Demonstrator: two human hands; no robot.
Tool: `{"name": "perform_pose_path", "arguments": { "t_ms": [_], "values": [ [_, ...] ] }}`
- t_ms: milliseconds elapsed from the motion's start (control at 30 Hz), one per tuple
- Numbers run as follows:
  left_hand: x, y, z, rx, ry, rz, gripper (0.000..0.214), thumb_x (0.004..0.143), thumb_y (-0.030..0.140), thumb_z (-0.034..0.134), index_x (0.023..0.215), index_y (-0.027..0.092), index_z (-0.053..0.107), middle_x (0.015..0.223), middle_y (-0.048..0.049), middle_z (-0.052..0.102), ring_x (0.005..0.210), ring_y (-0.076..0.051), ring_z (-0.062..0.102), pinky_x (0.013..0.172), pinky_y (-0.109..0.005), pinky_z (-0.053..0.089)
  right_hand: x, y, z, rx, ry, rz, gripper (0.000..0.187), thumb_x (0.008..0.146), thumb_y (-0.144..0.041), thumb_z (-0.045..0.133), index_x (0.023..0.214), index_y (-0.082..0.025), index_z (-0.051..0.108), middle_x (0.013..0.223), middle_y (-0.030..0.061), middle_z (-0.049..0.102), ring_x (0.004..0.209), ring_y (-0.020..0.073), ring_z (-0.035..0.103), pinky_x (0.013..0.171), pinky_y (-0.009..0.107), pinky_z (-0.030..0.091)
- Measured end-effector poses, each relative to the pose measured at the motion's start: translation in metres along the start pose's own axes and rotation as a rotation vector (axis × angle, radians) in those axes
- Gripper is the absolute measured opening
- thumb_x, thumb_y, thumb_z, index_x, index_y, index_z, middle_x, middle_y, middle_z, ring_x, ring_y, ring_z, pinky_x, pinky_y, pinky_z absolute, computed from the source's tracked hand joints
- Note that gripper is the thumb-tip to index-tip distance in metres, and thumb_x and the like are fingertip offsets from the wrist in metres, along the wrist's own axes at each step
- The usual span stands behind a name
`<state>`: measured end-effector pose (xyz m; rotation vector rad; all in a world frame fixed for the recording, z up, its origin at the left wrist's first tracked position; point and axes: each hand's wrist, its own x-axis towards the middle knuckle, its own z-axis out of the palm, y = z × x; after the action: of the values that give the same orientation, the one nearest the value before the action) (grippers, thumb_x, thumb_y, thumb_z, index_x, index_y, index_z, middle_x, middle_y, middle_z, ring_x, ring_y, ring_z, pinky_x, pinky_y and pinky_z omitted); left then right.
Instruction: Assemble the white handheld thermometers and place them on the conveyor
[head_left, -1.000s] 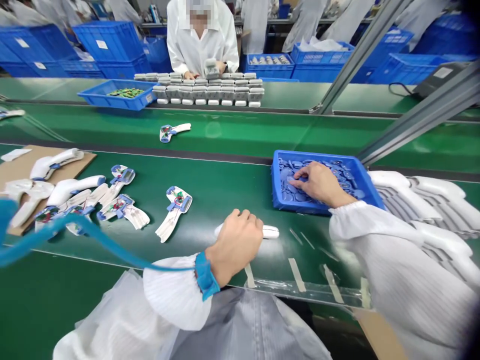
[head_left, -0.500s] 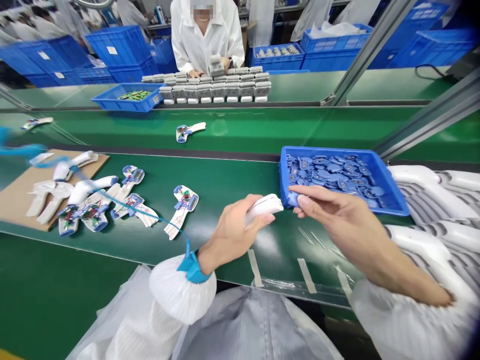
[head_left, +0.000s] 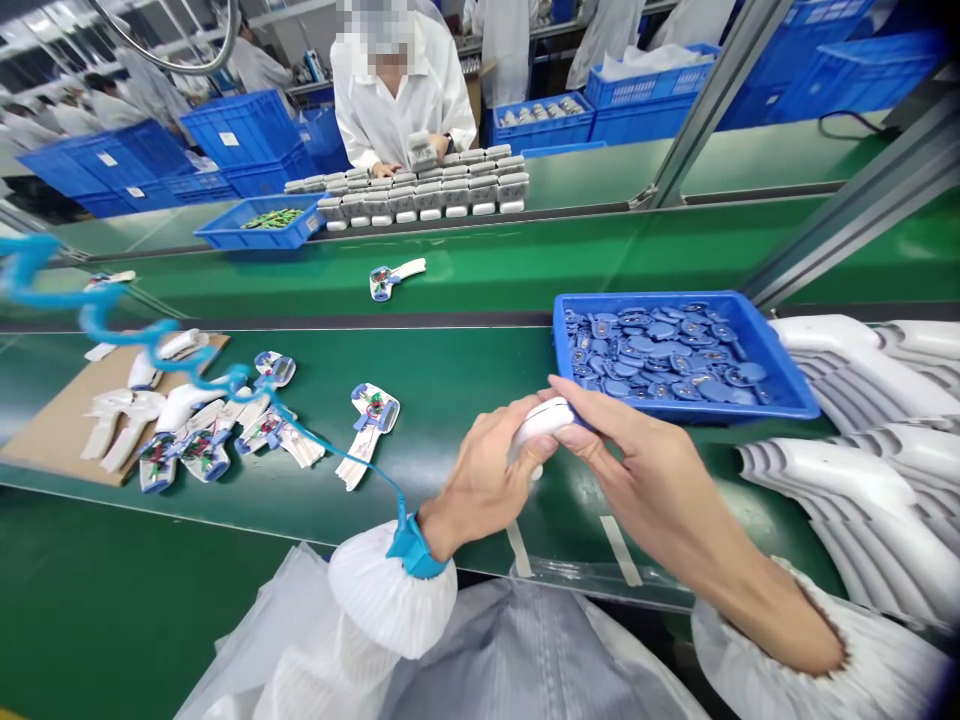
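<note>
My left hand [head_left: 487,470] grips a white plastic housing [head_left: 541,422] just above the green bench. My right hand [head_left: 637,455] meets it from the right, thumb and fingers pinched against the top of the same housing; whether a small blue part is under the fingertips I cannot tell. A blue tray [head_left: 780,385] full of small blue parts [head_left: 660,350] sits right behind both hands. A blue wrist strap [head_left: 412,545] with a coiled cord is on my left wrist.
Open half-shells with circuit boards [head_left: 371,420] lie on the bench at left, more on a cardboard sheet [head_left: 52,440]. Stacked white housings [head_left: 847,450] fill the right. One unit [head_left: 394,277] rides the belt. A person in white stands opposite behind rows of white units [head_left: 427,190].
My right hand left the blue tray and came to the white housing. My left hand lifted the housing off the bench and brought it toward the right hand.
</note>
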<state>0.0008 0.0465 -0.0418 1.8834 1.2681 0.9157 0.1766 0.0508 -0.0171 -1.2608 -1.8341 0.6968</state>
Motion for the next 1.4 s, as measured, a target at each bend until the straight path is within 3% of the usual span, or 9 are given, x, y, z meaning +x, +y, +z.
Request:
{"name": "perform_pose_path", "arguments": {
  "t_ms": [233,467,600,700,833,967,1167,1300,1400],
  "values": [
    [-0.006,-0.001,0.01,0.296,0.012,0.049,0.029,0.103,0.045,0.053,0.112,0.021,0.066,0.101,-0.0055,0.074,0.092,-0.022,0.065,0.085,-0.037,0.048,-0.025,0.017,-0.002,-0.005,0.036,0.183,0.034,0.102,-0.051,0.051,0.112,-0.025,0.071,0.102,0.0056,0.076,0.082,0.0232,0.072,0.076,0.037,0.058],
    [-0.006,-0.017,0.033,0.298,0.405,-0.194,0.053,0.1,0.045,0.051,0.056,0.019,0.035,0.053,0.0023,0.044,0.053,-0.011,0.036,0.057,-0.03,0.028,-0.052,0.016,0.004,-0.095,-0.152,0.109,0.032,0.104,-0.049,0.046,0.108,-0.026,0.068,0.087,0.0034,0.069,0.067,0.0182,0.062,0.059,0.029,0.046],
    [0.004,-0.021,0.029,0.33,0.306,-0.146,0.055,0.099,0.04,0.05,0.051,0.019,0.032,0.048,0.0023,0.038,0.049,-0.01,0.03,0.056,-0.031,0.023,-0.057,0.011,0.027,-0.132,0.008,0.106,0.038,0.102,-0.051,0.045,0.097,-0.021,0.069,0.08,0.0052,0.066,0.063,0.0185,0.058,0.056,0.031,0.043],
    [-0.003,-0.017,0.015,0.218,0.235,-0.12,0.043,0.098,0.045,0.056,0.065,0.019,0.056,0.067,-0.001,0.061,0.063,-0.013,0.052,0.064,-0.028,0.038,-0.054,0.017,0.03,0.034,0.004,0.416,0.048,0.097,-0.062,0.047,0.085,-0.021,0.068,0.065,0.0036,0.062,0.054,0.0182,0.054,0.053,0.031,0.041],
    [-0.015,-0.024,0.011,0.126,0.436,0.056,0.029,0.099,0.042,0.057,0.084,0.018,0.063,0.094,-0.0076,0.068,0.087,-0.018,0.061,0.08,-0.03,0.046,-0.046,0.03,0.028,0.437,-0.241,0.976,0.061,0.093,-0.072,0.042,0.06,-0.022,0.055,0.043,-0.0017,0.042,0.037,0.0125,0.032,0.039,0.027,0.024],
    [0.001,-0.043,0.023,0.117,0.517,-0.113,0.053,0.104,0.042,0.049,0.056,0.02,0.044,0.059,0.0009,0.048,0.058,-0.012,0.045,0.062,-0.028,0.036,-0.049,0.029,0.041,0.266,-0.363,0.601,0.045,0.093,-0.063,0.054,0.091,-0.021,0.069,0.069,0.003,0.066,0.049,0.0155,0.051,0.046,0.028,0.034],
    [0.023,-0.05,0.024,0.3,0.477,-0.052,0.055,0.099,0.031,0.046,0.05,0.019,0.026,0.05,0.0024,0.033,0.05,-0.01,0.028,0.056,-0.031,0.023,-0.05,0.029,0.055,-0.268,-0.356,0.143,0.047,0.105,-0.046,0.036,0.092,-0.019,0.071,0.056,0.0035,0.061,0.046,0.0188,0.054,0.051,0.031,0.028],
    [0.025,-0.055,-0.015,0.515,0.15,-0.189,0.046,0.093,0.044,0.061,0.056,0.018,0.053,0.06,-0.0019,0.058,0.061,-0.013,0.049,0.062,-0.029,0.032,-0.035,0.03,0.04,-0.213,-0.169,0.113,0.043,0.105,-0.05,0.043,0.122,-0.021,0.07,0.082,0.0049,0.075,0.055,0.0164,0.062,0.054,0.029,0.043],
    [0.052,-0.066,-0.079,0.652,0.204,-0.5,0.048,0.095,0.05,0.057,0.059,0.018,0.062,0.064,-0.0058,0.064,0.067,-0.018,0.058,0.063,-0.029,0.035,-0.031,0.025,0.022,-0.195,0.07,0.162,0.054,0.1,-0.055,0.052,0.142,-0.022,0.059,0.1,0.0055,0.076,0.051,0.0122,0.059,0.054,0.028,0.052]
  ]
}}
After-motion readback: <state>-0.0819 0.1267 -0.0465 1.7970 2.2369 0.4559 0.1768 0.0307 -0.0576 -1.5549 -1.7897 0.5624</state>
